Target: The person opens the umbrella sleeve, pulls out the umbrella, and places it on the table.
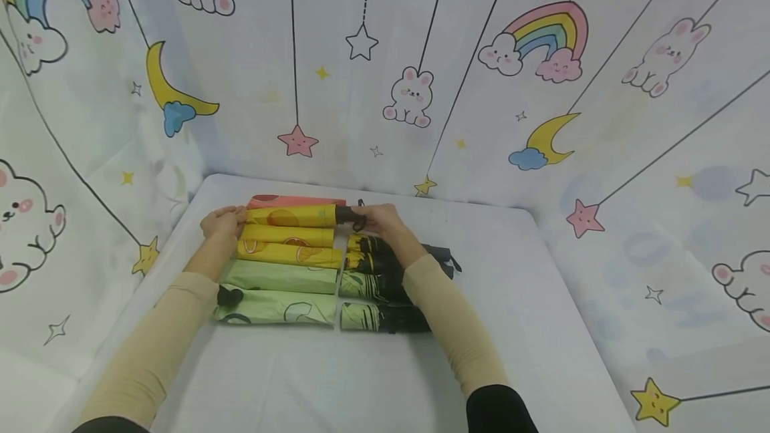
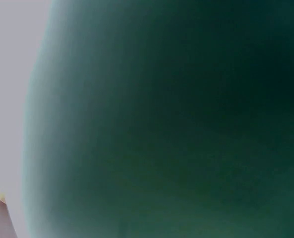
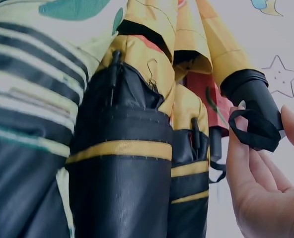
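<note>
A folded yellow umbrella point(image 1: 291, 216) with an orange-slice print lies across between both hands. My left hand point(image 1: 224, 224) holds its far left end. With thumb and fingers my right hand point(image 1: 385, 222) pinches the black handle point(image 3: 254, 99), from which a black wrist strap point(image 3: 256, 131) hangs. Just in front lie more yellow folded umbrellas point(image 1: 295, 254) and light green ones point(image 1: 283, 306), with a red one point(image 1: 295, 201) behind. A dark green blur fills most of the left wrist view, hiding the left hand's grip.
Right of the row lie black umbrellas with yellow-striped point(image 3: 119, 148) and green-striped point(image 3: 33, 89) edges, partly under the right forearm. The white table point(image 1: 289, 379) meets a printed white cloth point(image 1: 337, 105) at the back and sides.
</note>
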Action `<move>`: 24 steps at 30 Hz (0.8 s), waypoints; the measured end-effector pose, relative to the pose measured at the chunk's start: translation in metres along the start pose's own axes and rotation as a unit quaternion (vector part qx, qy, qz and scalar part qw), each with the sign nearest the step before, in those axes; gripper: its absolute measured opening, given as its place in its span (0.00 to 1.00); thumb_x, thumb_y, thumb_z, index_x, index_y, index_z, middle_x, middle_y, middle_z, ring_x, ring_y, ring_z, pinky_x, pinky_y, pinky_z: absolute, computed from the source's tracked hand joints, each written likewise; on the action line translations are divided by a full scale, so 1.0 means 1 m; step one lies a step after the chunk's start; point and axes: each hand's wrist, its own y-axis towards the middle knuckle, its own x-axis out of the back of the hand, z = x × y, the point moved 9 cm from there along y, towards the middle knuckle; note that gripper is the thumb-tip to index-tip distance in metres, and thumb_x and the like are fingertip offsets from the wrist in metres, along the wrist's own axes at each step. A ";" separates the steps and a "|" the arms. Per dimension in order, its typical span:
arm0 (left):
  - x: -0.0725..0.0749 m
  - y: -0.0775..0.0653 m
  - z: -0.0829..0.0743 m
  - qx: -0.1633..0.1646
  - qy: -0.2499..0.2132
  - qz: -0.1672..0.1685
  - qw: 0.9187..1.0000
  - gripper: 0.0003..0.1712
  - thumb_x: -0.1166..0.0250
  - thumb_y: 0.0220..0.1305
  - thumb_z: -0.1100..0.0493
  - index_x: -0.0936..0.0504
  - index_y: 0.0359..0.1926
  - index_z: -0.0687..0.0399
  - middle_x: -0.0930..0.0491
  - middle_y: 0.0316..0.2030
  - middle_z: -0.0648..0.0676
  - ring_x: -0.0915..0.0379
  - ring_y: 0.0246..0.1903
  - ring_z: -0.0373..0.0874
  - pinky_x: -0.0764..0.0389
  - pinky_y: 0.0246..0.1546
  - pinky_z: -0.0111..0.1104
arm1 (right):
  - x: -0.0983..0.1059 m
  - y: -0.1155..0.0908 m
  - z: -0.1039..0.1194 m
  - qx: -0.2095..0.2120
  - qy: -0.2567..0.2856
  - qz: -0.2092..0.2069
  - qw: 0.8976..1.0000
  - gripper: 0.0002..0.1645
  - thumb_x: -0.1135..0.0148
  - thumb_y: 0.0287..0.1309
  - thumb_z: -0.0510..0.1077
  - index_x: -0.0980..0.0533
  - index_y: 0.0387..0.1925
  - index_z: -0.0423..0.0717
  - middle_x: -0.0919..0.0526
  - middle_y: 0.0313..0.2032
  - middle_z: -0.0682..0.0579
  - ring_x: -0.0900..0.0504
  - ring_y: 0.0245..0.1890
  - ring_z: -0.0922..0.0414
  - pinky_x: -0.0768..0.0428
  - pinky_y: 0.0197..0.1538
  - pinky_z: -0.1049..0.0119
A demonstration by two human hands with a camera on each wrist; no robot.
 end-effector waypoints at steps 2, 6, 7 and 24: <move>0.000 0.002 0.000 -0.003 0.003 -0.001 1.000 0.26 0.40 0.71 0.76 0.27 0.66 0.57 0.26 0.68 0.55 0.26 0.67 0.43 0.20 0.60 0.27 | 0.001 0.000 0.001 0.005 0.012 0.009 1.000 0.38 0.20 0.55 0.39 0.26 0.63 0.28 0.12 0.48 0.36 0.09 0.43 0.45 0.11 0.54 0.55; 0.000 0.004 0.001 -0.002 0.002 0.000 1.000 0.26 0.40 0.70 0.77 0.26 0.66 0.57 0.25 0.67 0.55 0.27 0.68 0.43 0.20 0.60 0.27 | 0.005 0.001 0.000 0.007 0.033 0.021 0.999 0.34 0.21 0.56 0.37 0.24 0.60 0.27 0.12 0.47 0.34 0.10 0.46 0.42 0.12 0.55 0.54; 0.000 0.005 0.001 -0.003 0.003 0.000 1.000 0.26 0.40 0.70 0.77 0.26 0.66 0.57 0.25 0.66 0.55 0.27 0.68 0.43 0.20 0.60 0.27 | 0.005 0.001 0.000 0.006 0.036 0.022 0.999 0.33 0.21 0.56 0.37 0.24 0.60 0.27 0.12 0.47 0.34 0.10 0.46 0.42 0.12 0.55 0.54; -0.003 0.001 0.000 0.006 -0.012 0.009 1.000 0.27 0.41 0.70 0.78 0.27 0.66 0.58 0.28 0.71 0.56 0.28 0.69 0.42 0.21 0.61 0.27 | 0.016 0.000 0.002 0.011 0.026 0.005 1.000 0.31 0.22 0.60 0.40 0.23 0.60 0.30 0.12 0.47 0.36 0.09 0.44 0.45 0.13 0.57 0.54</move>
